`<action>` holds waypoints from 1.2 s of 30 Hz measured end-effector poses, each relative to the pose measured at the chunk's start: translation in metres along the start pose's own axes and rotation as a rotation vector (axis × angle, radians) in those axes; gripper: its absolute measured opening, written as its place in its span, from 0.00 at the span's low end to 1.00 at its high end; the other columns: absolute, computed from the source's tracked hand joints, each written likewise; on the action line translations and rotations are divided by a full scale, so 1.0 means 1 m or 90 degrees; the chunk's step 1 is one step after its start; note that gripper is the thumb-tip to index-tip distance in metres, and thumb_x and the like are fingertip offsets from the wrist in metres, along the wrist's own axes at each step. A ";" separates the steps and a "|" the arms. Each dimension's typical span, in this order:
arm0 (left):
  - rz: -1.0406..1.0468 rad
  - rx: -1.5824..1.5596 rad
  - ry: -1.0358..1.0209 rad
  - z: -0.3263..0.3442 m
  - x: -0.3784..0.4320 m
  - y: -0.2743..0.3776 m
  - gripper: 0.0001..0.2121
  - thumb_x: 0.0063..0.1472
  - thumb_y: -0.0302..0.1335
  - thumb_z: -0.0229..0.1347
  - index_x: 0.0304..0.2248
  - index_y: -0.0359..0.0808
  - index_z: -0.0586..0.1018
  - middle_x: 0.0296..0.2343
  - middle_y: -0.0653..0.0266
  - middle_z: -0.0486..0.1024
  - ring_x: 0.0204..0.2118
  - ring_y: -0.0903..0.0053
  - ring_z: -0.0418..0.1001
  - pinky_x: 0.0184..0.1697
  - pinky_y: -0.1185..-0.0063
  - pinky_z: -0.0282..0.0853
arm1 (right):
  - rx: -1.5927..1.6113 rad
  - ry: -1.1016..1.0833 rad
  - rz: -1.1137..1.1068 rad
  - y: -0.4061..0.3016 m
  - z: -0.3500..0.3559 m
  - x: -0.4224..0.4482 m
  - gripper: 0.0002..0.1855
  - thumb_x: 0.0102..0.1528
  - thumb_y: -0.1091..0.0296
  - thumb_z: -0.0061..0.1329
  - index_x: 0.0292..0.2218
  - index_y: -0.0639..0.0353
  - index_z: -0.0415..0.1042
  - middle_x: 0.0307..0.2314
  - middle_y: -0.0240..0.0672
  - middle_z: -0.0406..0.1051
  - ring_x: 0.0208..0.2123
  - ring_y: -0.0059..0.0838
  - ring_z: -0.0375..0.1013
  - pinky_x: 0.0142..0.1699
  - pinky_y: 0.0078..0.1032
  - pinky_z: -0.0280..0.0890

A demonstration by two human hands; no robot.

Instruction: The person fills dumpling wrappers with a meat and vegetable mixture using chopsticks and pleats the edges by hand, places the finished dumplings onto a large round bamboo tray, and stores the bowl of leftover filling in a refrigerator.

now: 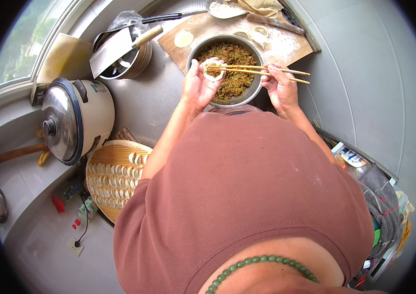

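On the palm and fingers of my left hand (201, 88) lies a round dough wrapper (213, 76) with brown-green filling on it. My right hand (282, 86) grips a pair of wooden chopsticks (266, 70), whose tips touch the filling. Below both hands stands a round metal bowl (259, 90) of chopped filling (237, 82). Behind it, a floured wooden board (208, 27) carries a flat wrapper (183, 39), several folded dumplings (258, 38) and a rolling pin (276, 24). A round woven tray (96, 154) at the lower left holds rows of dumplings (114, 182).
A cleaver (112, 53) with a wooden handle rests across a pot (140, 62) at the upper left. Left of the counter stands a large lidded cooker (94, 110). A plate of flour (226, 10) and a cloth (261, 6) lie at the top.
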State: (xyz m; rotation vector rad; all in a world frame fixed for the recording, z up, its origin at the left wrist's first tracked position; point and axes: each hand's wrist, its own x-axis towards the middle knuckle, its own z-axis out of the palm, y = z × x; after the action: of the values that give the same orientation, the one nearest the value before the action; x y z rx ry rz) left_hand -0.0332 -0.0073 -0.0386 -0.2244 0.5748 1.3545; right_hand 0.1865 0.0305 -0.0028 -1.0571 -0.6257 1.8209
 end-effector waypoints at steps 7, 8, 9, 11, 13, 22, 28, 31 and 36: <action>-0.014 -0.015 -0.001 -0.001 -0.001 -0.001 0.27 0.66 0.43 0.30 0.41 0.24 0.68 0.39 0.48 0.69 0.43 0.62 0.68 0.50 0.68 0.64 | -0.021 -0.003 -0.012 -0.001 -0.001 0.000 0.05 0.53 0.72 0.46 0.33 0.63 0.70 0.23 0.33 0.70 0.22 0.21 0.70 0.27 0.15 0.67; -0.023 -0.014 -0.009 -0.002 -0.001 0.000 0.27 0.66 0.43 0.30 0.41 0.23 0.68 0.39 0.47 0.69 0.43 0.62 0.68 0.50 0.68 0.64 | -0.007 -0.018 -0.020 -0.002 -0.002 0.000 0.05 0.53 0.72 0.46 0.33 0.63 0.70 0.23 0.33 0.70 0.22 0.21 0.70 0.27 0.15 0.67; -0.034 -0.013 -0.018 -0.002 -0.001 0.000 0.27 0.66 0.44 0.29 0.41 0.23 0.68 0.39 0.47 0.69 0.43 0.62 0.68 0.50 0.67 0.64 | -0.007 -0.017 -0.020 -0.001 -0.001 -0.001 0.05 0.53 0.72 0.46 0.33 0.63 0.70 0.23 0.33 0.70 0.22 0.21 0.70 0.27 0.15 0.67; -0.047 0.000 -0.030 0.000 -0.001 0.000 0.27 0.66 0.43 0.28 0.43 0.23 0.66 0.42 0.46 0.67 0.46 0.61 0.66 0.51 0.67 0.62 | -0.052 -0.016 -0.005 0.000 0.001 -0.001 0.06 0.53 0.72 0.46 0.33 0.64 0.70 0.23 0.34 0.70 0.22 0.21 0.70 0.27 0.14 0.66; -0.055 0.012 -0.043 0.001 -0.001 0.001 0.28 0.66 0.43 0.27 0.46 0.22 0.64 0.44 0.46 0.66 0.48 0.60 0.64 0.53 0.66 0.60 | -0.055 -0.021 -0.002 0.002 -0.002 0.001 0.06 0.53 0.72 0.46 0.33 0.64 0.70 0.23 0.34 0.70 0.22 0.21 0.70 0.27 0.14 0.66; -0.068 -0.011 -0.056 -0.007 -0.002 0.007 0.29 0.66 0.44 0.28 0.47 0.22 0.62 0.45 0.44 0.65 0.48 0.60 0.64 0.52 0.66 0.61 | -0.053 -0.017 0.004 -0.001 0.000 0.004 0.06 0.53 0.72 0.46 0.33 0.65 0.70 0.22 0.34 0.70 0.21 0.21 0.70 0.26 0.15 0.66; -0.075 0.007 -0.014 -0.001 -0.006 0.010 0.28 0.66 0.44 0.26 0.45 0.23 0.65 0.41 0.45 0.68 0.45 0.60 0.67 0.50 0.67 0.63 | -0.049 -0.054 0.007 -0.006 -0.003 0.003 0.06 0.53 0.72 0.46 0.32 0.65 0.70 0.21 0.33 0.69 0.20 0.20 0.70 0.25 0.14 0.67; -0.082 0.031 0.004 -0.002 -0.009 0.008 0.29 0.65 0.45 0.27 0.49 0.22 0.60 0.47 0.43 0.63 0.51 0.58 0.62 0.54 0.65 0.59 | -0.075 -0.040 0.011 -0.003 -0.005 0.002 0.06 0.53 0.72 0.46 0.32 0.65 0.70 0.21 0.33 0.69 0.20 0.20 0.70 0.25 0.14 0.67; -0.081 -0.013 -0.002 -0.011 -0.007 0.003 0.29 0.66 0.44 0.28 0.49 0.22 0.60 0.47 0.44 0.63 0.51 0.59 0.62 0.54 0.66 0.59 | -0.032 -0.043 0.028 -0.002 -0.008 0.001 0.06 0.53 0.71 0.46 0.33 0.64 0.70 0.21 0.32 0.69 0.20 0.19 0.70 0.25 0.14 0.67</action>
State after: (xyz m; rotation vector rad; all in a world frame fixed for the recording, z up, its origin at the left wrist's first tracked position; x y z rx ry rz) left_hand -0.0401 -0.0176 -0.0439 -0.2711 0.5365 1.2381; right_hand 0.1939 0.0320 -0.0051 -1.0530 -0.6974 1.8941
